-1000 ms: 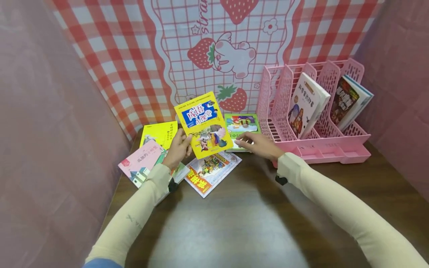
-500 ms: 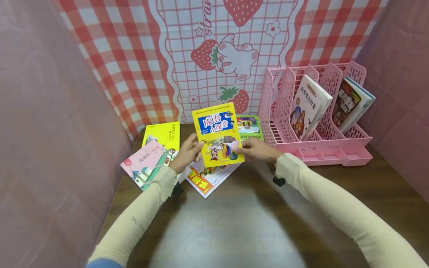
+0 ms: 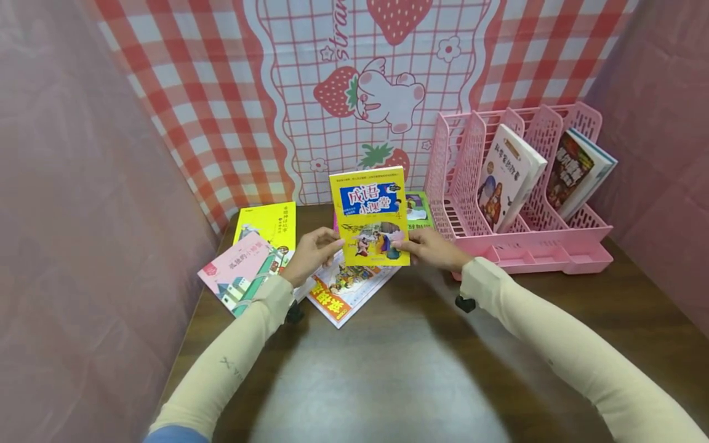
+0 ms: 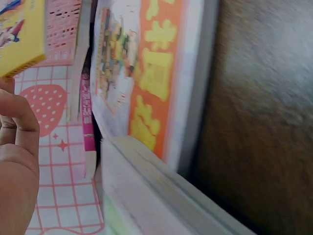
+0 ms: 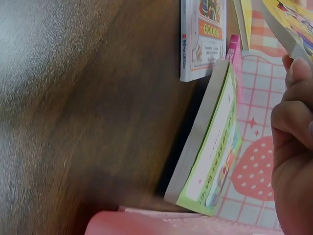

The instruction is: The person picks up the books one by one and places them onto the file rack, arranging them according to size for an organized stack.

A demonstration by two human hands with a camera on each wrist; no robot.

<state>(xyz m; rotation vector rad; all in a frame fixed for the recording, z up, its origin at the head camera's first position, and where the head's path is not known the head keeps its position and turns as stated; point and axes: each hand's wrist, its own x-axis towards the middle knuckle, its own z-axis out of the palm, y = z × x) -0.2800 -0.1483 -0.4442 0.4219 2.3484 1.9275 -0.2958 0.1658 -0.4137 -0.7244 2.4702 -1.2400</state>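
A yellow paperback book (image 3: pixel 370 216) with a blue title panel is held up above the table, its cover facing me. My left hand (image 3: pixel 311 253) holds its lower left edge; my right hand (image 3: pixel 434 248) pinches the lower right edge, thumb on the cover. In the left wrist view, the curled fingers of the left hand (image 4: pixel 18 120) meet the corner of the yellow book (image 4: pixel 23 41). The right wrist view has the right hand (image 5: pixel 296 132) at the bent edge of the same book (image 5: pixel 289 30). Behind and below it lie a green book (image 3: pixel 419 212) and an orange-and-white book (image 3: pixel 338 295).
Left on the table (image 3: pixel 382 375) are a pink book (image 3: pixel 235 264) and another yellow book (image 3: pixel 266 221), overlapping. A pink file rack (image 3: pixel 532 243) stands at right, holding a white book (image 3: pixel 506 175) and a dark-covered book (image 3: pixel 570 172) in separate slots.
The yellow book has moved right and turned from tilted to nearly upright. My right hand, earlier over the green book, has taken hold of its right edge.
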